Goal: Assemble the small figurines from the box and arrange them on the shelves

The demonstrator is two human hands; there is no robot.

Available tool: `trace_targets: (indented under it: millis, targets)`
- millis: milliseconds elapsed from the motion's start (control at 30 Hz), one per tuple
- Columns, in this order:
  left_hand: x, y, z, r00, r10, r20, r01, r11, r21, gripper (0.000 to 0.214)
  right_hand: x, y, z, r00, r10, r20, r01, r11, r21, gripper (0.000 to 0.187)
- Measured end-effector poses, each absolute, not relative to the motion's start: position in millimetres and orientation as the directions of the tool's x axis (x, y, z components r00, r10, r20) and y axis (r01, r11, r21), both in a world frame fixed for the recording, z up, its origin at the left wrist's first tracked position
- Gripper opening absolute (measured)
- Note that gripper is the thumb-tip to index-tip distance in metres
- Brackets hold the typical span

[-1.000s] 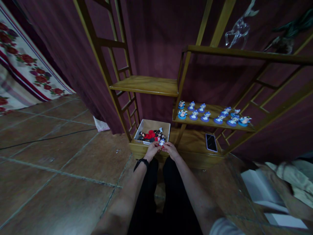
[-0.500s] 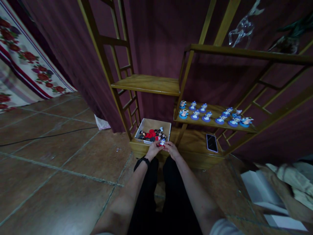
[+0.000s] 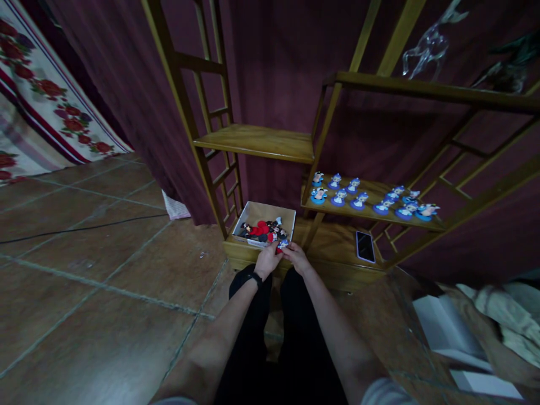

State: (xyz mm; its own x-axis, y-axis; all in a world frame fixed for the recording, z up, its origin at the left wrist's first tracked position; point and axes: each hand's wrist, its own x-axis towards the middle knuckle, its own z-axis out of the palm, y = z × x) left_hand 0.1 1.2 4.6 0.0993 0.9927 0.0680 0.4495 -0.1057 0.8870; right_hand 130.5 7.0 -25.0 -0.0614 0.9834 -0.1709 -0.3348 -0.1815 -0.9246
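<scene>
My left hand (image 3: 268,260) and my right hand (image 3: 296,257) meet just in front of a small cardboard box (image 3: 264,214). Together their fingertips pinch a small blue and white figurine on a red base (image 3: 282,245). The box sits on the bottom board of a wooden shelf unit (image 3: 261,143) and holds several small red and black figures (image 3: 261,229). A black band is on my left wrist.
Two rows of blue-based figurines (image 3: 365,198) stand on the low right shelf. A phone (image 3: 365,246) lies flat on the bottom board. A dark red curtain hangs behind. White boxes (image 3: 447,332) and cloth lie on the tiled floor at right. A cable crosses the floor at left.
The view has shifted slightly; my hands stay together on the small figurine, now a little nearer the box's front edge.
</scene>
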Motion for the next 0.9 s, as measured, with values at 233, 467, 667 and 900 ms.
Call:
trace_targets:
  millis: [233,467,667,900]
  targets:
    - [3,-9,7,0.148,0.983,0.106,0.667,-0.179,0.723,0.036,129,6,-23,-0.021,0.984,-0.177,-0.286,-0.176,-0.942,0.035]
    - [3,-13,6,0.234,0.967,0.103,0.843,-0.254,0.474,0.039,128,6,-22,0.003,0.978,-0.210,-0.279,-0.201,-0.939,0.036]
    - [5,-13,4,0.324,0.923,0.209,0.867,-0.378,0.325,0.041,129,8,-26,0.021,0.982,-0.187,-0.284,-0.173,-0.943,0.036]
    - [2,-10,6,0.394,0.881,0.260,0.879,-0.444,0.171,0.043,130,10,-28,0.009,0.988,-0.153,-0.268,-0.145,-0.952,0.041]
